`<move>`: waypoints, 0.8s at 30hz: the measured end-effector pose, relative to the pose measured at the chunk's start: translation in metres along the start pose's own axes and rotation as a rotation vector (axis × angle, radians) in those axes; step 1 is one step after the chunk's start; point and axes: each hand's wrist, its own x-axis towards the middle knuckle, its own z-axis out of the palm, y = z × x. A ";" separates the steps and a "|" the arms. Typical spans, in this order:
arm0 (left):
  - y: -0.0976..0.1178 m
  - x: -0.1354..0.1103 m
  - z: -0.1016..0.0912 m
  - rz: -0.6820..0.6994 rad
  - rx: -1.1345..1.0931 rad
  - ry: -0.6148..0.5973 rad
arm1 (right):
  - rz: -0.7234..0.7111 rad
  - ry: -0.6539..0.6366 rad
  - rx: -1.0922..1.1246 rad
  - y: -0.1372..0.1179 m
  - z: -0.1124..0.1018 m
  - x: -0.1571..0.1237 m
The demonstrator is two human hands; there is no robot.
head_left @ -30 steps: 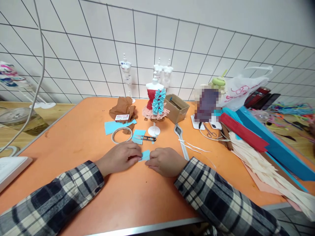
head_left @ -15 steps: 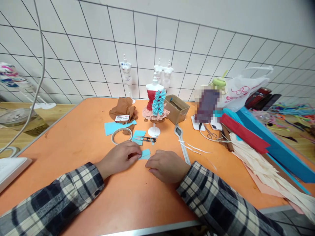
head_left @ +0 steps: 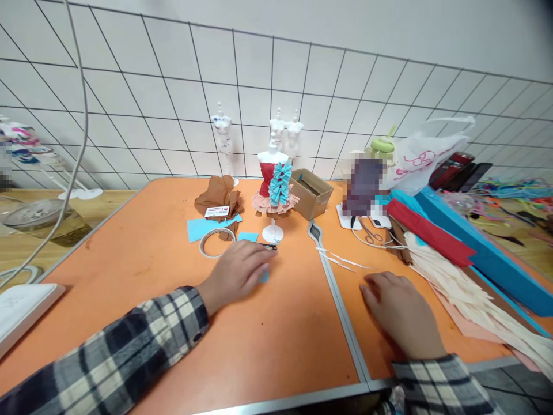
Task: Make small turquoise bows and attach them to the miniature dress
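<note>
My left hand (head_left: 239, 270) reaches over black-handled thread snips (head_left: 271, 246), its fingers outstretched and the thumb apart. It covers most of the snips, and whether it touches them is hidden. A small piece of light-blue paper (head_left: 264, 276) shows beside its thumb, partly covered. Another light-blue piece (head_left: 247, 237) lies just beyond the knuckles, and a tape roll (head_left: 202, 249) lies to their left. My right hand (head_left: 401, 311) rests low over the table at the right, fingers loosely bent and holding nothing visible. A small dress form (head_left: 268, 178) wears a red bodice, blue ruffles and a pink frilled skirt.
Crumpled brown paper (head_left: 218, 193) and a small cardboard box (head_left: 314, 199) flank the dress form. White strips (head_left: 339, 262) lie by the metal table seam (head_left: 341, 305). Scissors (head_left: 372, 235), cables, cream paper (head_left: 449, 288) and red paper (head_left: 427, 230) crowd the right side.
My right hand has moved away from the small blue paper, out to the right. My left hand has moved forward and right, over the snips.
</note>
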 end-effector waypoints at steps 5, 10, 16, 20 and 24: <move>0.048 0.033 0.038 0.080 -0.158 -0.012 | -0.039 0.033 -0.108 -0.006 -0.010 0.015; 0.085 0.066 0.079 -0.105 -0.492 0.120 | -0.316 0.221 0.010 -0.010 -0.022 0.021; 0.089 0.076 0.102 -0.053 -0.642 0.001 | -0.511 0.356 0.169 -0.015 -0.021 0.010; 0.084 0.076 0.094 -0.062 -0.579 -0.072 | -0.538 0.396 0.204 -0.017 -0.023 0.006; 0.084 0.077 0.087 -0.065 -0.522 -0.069 | -0.362 0.401 0.441 -0.017 -0.027 0.005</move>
